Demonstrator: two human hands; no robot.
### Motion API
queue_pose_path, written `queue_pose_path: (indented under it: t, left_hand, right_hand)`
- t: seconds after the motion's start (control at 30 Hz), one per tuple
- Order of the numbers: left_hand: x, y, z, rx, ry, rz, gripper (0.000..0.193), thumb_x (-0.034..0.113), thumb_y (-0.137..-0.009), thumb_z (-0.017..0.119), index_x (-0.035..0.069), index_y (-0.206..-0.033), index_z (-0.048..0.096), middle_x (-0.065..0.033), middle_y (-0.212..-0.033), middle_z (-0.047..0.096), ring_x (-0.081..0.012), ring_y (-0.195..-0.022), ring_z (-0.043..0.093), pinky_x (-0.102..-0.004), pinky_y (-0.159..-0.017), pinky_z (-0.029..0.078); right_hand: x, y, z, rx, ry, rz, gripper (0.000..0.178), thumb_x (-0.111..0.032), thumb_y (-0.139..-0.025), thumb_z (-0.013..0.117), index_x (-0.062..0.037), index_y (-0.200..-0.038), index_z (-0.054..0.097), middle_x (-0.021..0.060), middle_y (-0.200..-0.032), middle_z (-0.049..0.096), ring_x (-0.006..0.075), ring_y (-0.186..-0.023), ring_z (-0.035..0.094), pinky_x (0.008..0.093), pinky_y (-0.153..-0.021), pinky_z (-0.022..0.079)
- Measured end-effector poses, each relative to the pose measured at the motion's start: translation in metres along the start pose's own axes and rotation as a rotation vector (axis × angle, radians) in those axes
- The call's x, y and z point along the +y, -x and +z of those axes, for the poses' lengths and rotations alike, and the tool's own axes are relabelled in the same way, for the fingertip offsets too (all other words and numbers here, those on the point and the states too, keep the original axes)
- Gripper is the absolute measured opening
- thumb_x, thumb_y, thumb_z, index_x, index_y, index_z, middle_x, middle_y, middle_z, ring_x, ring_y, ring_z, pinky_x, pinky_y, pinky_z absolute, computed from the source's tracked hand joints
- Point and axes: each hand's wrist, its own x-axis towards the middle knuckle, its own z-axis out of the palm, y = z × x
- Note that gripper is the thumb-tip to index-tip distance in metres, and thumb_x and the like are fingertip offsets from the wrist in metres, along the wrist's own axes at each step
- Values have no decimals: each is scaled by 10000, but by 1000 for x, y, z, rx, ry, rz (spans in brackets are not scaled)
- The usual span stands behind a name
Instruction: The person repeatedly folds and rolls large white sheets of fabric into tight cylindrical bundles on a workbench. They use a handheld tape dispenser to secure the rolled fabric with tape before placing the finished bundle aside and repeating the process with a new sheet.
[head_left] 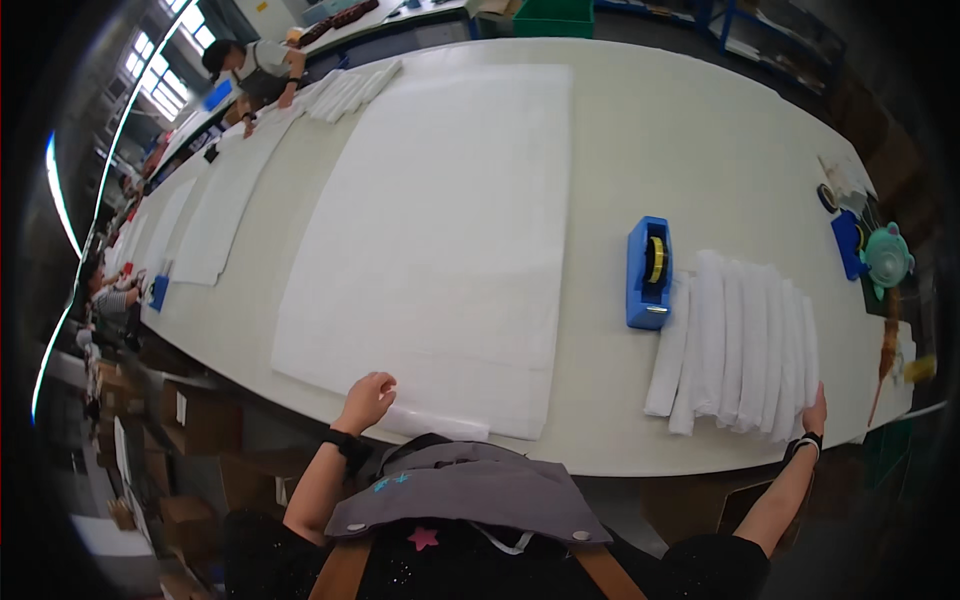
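At upper left, a co-worker (262, 75) is leaning over a pale bench (680, 150); nearer, the person's left hand (368, 402) is hanging half open, fingers loosely curled, just beside a short white roll (440, 424) at the near edge of a large, flat white sheet (440, 240). Rightward, a blue tape dispenser (637, 285) is standing beside a row of white rolls (745, 340), where the right hand (815, 410) is meeting the right end, its grip too hidden to tell.

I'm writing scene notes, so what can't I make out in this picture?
Head view:
Right hand: palm out of sight, facing white tube-shaped rolls.
Pale, rounded table: near edge partly hidden by grey fabric apron.
Far-left person in striped clothing: hands too small and blurred.
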Motion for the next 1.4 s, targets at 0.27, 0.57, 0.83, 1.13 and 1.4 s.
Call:
queue_pose_path:
  t: [0.27, 0.57, 0.83, 1.13, 1.4]
  left_hand:
    - [-7, 46, 8, 258, 50, -212, 181, 111, -819, 637, 45, -988, 637, -125, -969, 625, -294, -903, 619, -385, -796, 500]
    - [-89, 50, 19, 549, 302, -259, 156, 115, -826, 638, 40, -959, 667, -132, -917, 638, -279, -861, 630, -380, -777, 505]
    - [-131, 46, -13, 570, 243, -83, 163, 127, -831, 664, 46, -971, 677, -117, -955, 652, -305, -958, 601, -394, -842, 482]
    - [-197, 45, -43, 515, 342, -57, 181, 131, -831, 676, 56, -994, 698, -115, -999, 680, -291, -978, 624, -376, -845, 487]
    - [-125, -51, -62, 285, 420, 342, 333, 192, -716, 793, 93, -1016, 689, -73, -998, 660, -278, -1008, 580, -387, -898, 473]
  right_hand:
    - [-47, -32, -21, 36, 472, 68, 704, 92, -755, 366, -23, -1450, 359, 267, -1335, 525, 403, -1212, 515, 411, -1047, 382]
    - [-294, 41, 66, 197, -94, -432, 388, -251, -993, 521, -9, -1294, 558, 121, -1170, 657, 200, -1006, 657, 288, -853, 507]
    - [-557, 277, 379, -386, -217, -897, 292, -157, -866, 684, -46, -1136, 671, 136, -1051, 694, 274, -991, 660, 341, -877, 503]
    - [-686, 340, 476, -378, 170, -862, 318, -254, -838, 706, -92, -1085, 591, 123, -965, 677, 292, -889, 645, 397, -764, 504]
    - [-691, 294, 503, -429, 166, -567, 292, -342, -856, 690, -69, -872, 585, 128, -775, 668, 302, -755, 635, 414, -686, 495]
